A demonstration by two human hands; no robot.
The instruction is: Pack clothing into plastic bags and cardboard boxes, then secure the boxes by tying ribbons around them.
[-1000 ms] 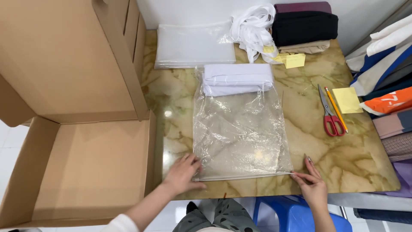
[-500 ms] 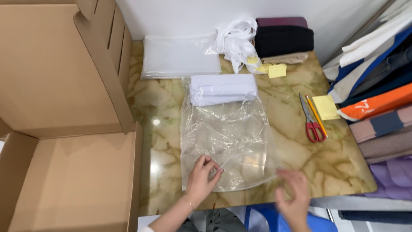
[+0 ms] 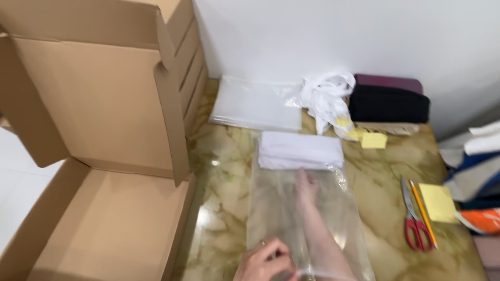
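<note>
right hand point(image 3: 307, 186) reaches flat inside clear bag point(image 3: 304, 224) (toward folded white cloth point(image 3: 301, 151)); left hand point(image 3: 265, 261) pinches its mouth.

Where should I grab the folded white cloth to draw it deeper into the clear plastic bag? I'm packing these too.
Probably its near long edge, approached from the bag's open end. The folded white cloth lies flat across the far end of the clear plastic bag, and the right hand already reaches inside toward that edge.
</note>
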